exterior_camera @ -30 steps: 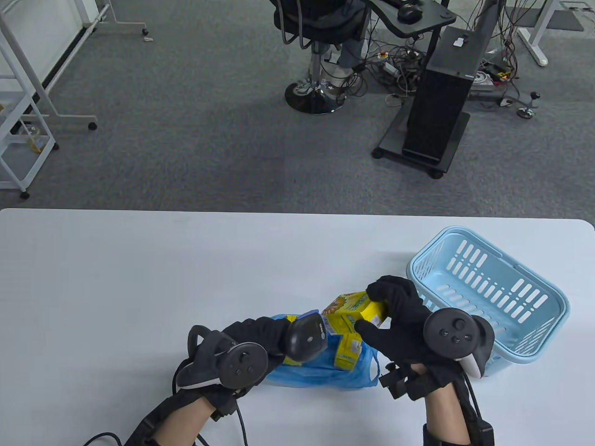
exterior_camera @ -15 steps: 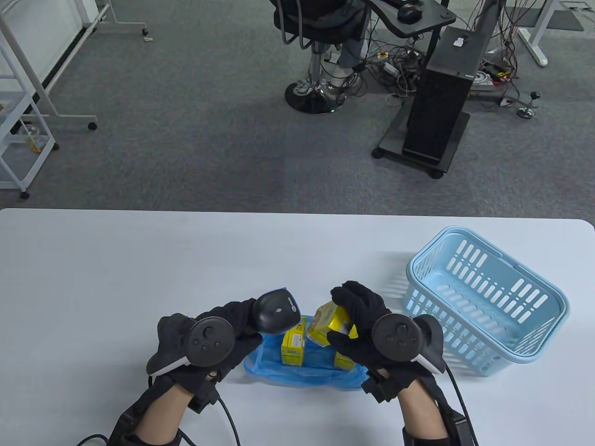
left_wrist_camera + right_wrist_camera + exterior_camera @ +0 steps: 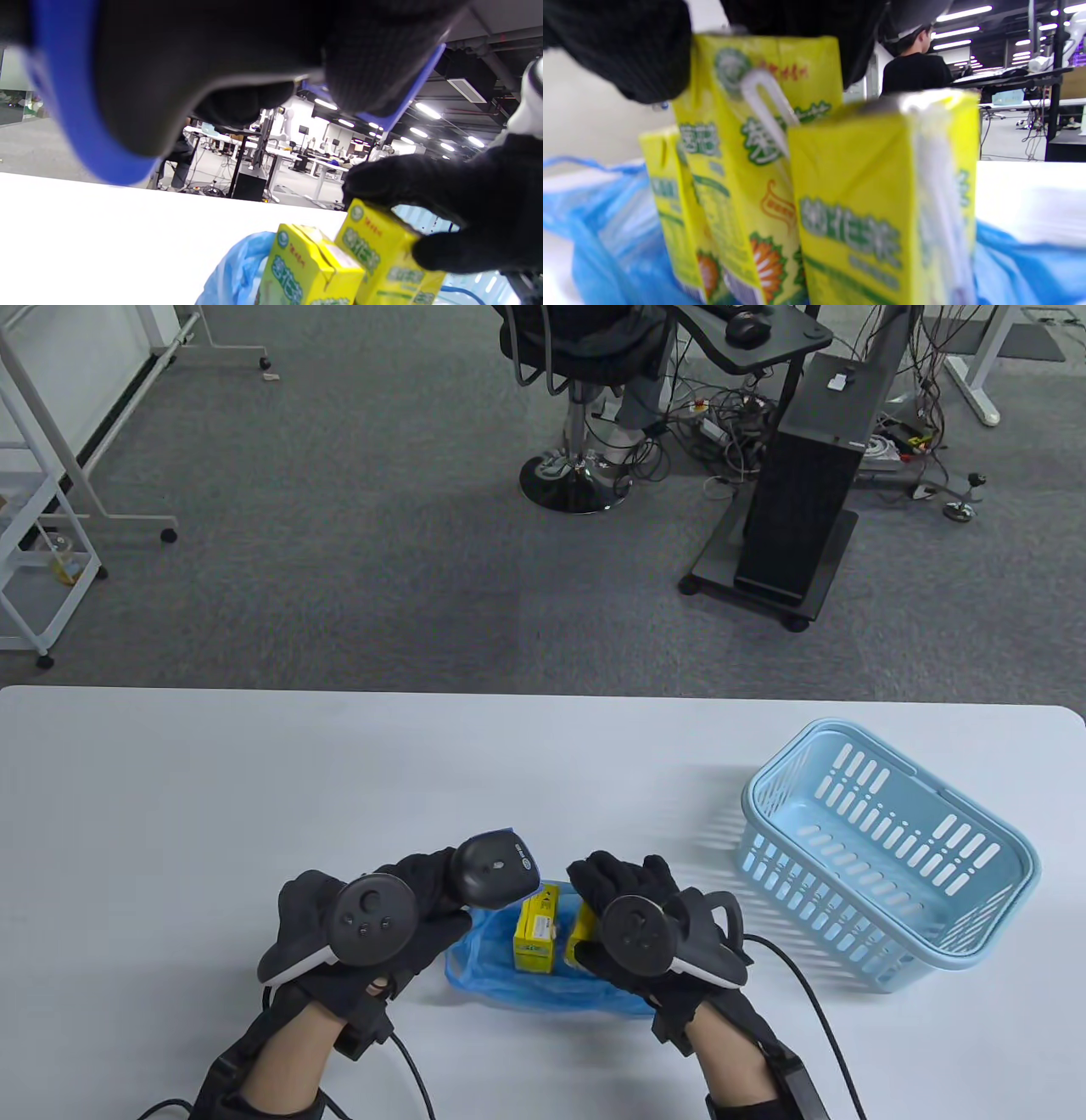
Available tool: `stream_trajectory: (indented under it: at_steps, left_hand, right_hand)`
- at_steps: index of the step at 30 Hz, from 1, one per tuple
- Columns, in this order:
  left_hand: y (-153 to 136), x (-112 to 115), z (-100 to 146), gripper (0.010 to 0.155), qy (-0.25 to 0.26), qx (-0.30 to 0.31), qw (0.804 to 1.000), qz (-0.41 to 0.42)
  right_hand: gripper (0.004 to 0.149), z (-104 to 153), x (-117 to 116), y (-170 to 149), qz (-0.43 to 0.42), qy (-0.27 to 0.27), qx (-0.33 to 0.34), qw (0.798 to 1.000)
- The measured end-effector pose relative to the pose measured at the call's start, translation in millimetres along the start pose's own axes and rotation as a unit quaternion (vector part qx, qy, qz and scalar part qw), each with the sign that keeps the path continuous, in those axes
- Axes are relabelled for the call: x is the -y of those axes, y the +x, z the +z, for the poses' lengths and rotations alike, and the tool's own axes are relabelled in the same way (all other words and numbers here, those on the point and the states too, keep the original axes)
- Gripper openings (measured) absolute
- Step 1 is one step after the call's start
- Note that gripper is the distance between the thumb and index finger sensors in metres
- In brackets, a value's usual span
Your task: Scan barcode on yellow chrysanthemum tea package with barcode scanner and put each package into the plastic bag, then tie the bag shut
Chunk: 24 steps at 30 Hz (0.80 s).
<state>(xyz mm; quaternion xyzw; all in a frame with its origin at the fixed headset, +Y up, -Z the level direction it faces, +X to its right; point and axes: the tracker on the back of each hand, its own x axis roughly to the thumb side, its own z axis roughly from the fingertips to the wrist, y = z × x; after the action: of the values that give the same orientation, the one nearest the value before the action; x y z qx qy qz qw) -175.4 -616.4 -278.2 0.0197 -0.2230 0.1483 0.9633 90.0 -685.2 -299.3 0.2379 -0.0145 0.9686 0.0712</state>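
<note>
My right hand (image 3: 607,891) grips a yellow chrysanthemum tea package (image 3: 582,931) from above and holds it upright inside the open blue plastic bag (image 3: 543,994). Another yellow package (image 3: 536,931) stands in the bag just left of it. In the right wrist view my fingers (image 3: 619,46) clasp the top of the held package (image 3: 746,161), with one package (image 3: 882,212) beside it and a third package (image 3: 664,203) behind. My left hand (image 3: 441,891) grips the black barcode scanner (image 3: 496,872) above the bag's left edge. The left wrist view shows both packages (image 3: 307,271) above the bag (image 3: 237,271).
A light blue slotted basket (image 3: 891,848) stands on the white table (image 3: 254,780) to the right of the bag, with nothing visible in it. Glove cables trail off the front edge. Beyond the table are carpet, an office chair and a computer tower.
My right hand has carried the yellow package down and to the left into the blue bag. My left hand has swung the scanner left, off the bag's middle to its left edge.
</note>
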Motion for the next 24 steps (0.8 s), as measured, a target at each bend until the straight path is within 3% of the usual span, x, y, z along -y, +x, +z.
stream_trajectory:
  at_steps: [6,13,18,24]
  left_hand:
    - [-4.7,1.5,-1.4,0.062,-0.006,-0.007,1.000,0.002]
    - [-11.0,2.2,-0.1,0.061,0.003,-0.028,1.000,-0.003]
    - [-18.7,2.3,0.6,0.061,0.016,-0.057,0.998,-0.013]
    - [-40.4,9.9,-0.5,0.067,0.026,-0.098,0.995,-0.007]
  right_hand:
    - [0.088,-4.5,-17.8,2.3,0.023,0.033,-0.003,0.999]
    - [0.088,-4.6,-18.2,0.8,0.044,0.032,-0.016,0.998]
    - [0.100,0.4,2.4,-7.1,0.022,0.020,-0.032,0.999]
    - [0.104,13.7,34.4,-23.9,0.013,-0.013,-0.067,0.998]
